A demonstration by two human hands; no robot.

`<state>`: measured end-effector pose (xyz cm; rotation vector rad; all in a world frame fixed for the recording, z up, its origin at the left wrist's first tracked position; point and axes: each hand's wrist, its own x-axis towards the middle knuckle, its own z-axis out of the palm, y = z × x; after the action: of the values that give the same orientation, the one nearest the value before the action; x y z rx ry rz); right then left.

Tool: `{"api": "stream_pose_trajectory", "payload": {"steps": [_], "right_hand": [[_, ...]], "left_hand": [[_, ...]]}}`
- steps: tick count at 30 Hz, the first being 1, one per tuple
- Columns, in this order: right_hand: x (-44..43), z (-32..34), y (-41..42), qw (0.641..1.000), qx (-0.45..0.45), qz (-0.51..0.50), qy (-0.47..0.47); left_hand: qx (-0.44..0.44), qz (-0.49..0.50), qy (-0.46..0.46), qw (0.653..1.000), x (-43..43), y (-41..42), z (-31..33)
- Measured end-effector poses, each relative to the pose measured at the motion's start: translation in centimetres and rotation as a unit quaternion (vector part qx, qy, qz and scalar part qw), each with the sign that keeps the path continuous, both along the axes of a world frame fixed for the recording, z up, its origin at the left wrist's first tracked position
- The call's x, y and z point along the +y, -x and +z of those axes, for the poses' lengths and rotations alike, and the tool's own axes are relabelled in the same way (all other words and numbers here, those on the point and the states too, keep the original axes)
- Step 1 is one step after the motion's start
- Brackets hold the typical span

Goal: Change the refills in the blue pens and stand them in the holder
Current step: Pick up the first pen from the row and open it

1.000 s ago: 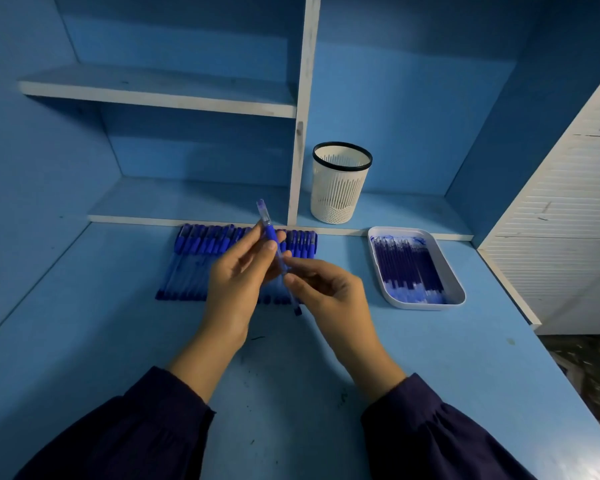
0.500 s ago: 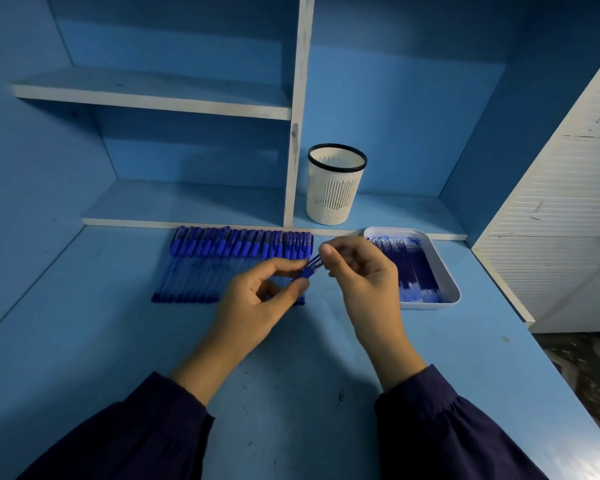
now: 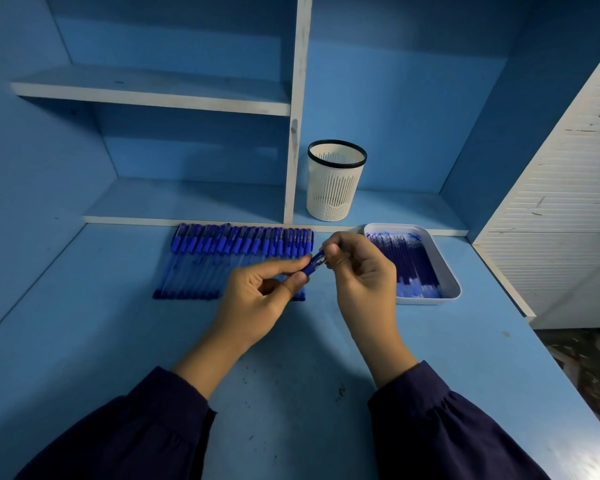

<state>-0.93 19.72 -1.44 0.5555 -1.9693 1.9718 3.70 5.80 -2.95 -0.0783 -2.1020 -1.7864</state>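
Two dark sleeves [image 3: 136, 434] enter from the bottom edge, over a blue tabletop [image 3: 291, 393] flecked with small dark specks near its front. Above the middle of the tabletop the hands meet on one blue pen [image 3: 313, 264]: the left hand [image 3: 257, 299] pinches its lower end between thumb and forefinger, and the right hand [image 3: 361, 271] pinches its upper end at the fingertips, so the pen slants up to the right between them, held off the surface. Behind the hands a row of pens [image 3: 222, 258] lies side by side on the tabletop, caps toward the back; the left hand hides the right part of the row. To the right, just beyond the right hand, a white tray [image 3: 426, 301] holds a bed of blue refills [image 3: 409, 261]. Past the pens, a low shelf [image 3: 187, 202] with a white front edge runs across. A white slotted holder [image 3: 335, 181] with a black rim stands upright on it, just right of a white divider [image 3: 297, 109]. An upper shelf [image 3: 153, 95] sits left of the divider, against blue walls. A white slatted panel [image 3: 568, 202] closes the right side.
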Motion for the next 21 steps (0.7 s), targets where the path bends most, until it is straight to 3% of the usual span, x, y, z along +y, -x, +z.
{"api": "stream_pose_trajectory", "payload": {"steps": [8,16,18,21], "right_hand": [[0.7,0.5,0.6,0.999,0.001,0.022,0.028],[1.9,1.0,1.7,0.990,-0.088,0.022,0.108],[2.4,0.4,2.3,0.989,-0.130,0.004,0.074],[2.3,-1.0,2.8,0.985,-0.096,-0.076,-0.123]], "left_hand": [[-0.007,-0.064,0.030,0.997,0.2,-0.7,0.3],[0.008,0.034,0.019,0.999,-0.1,-0.4,-0.1],[0.025,0.070,0.034,0.997,-0.5,-0.3,-0.4],[0.034,0.108,0.095,0.989,-1.2,-0.1,-0.8]]}}
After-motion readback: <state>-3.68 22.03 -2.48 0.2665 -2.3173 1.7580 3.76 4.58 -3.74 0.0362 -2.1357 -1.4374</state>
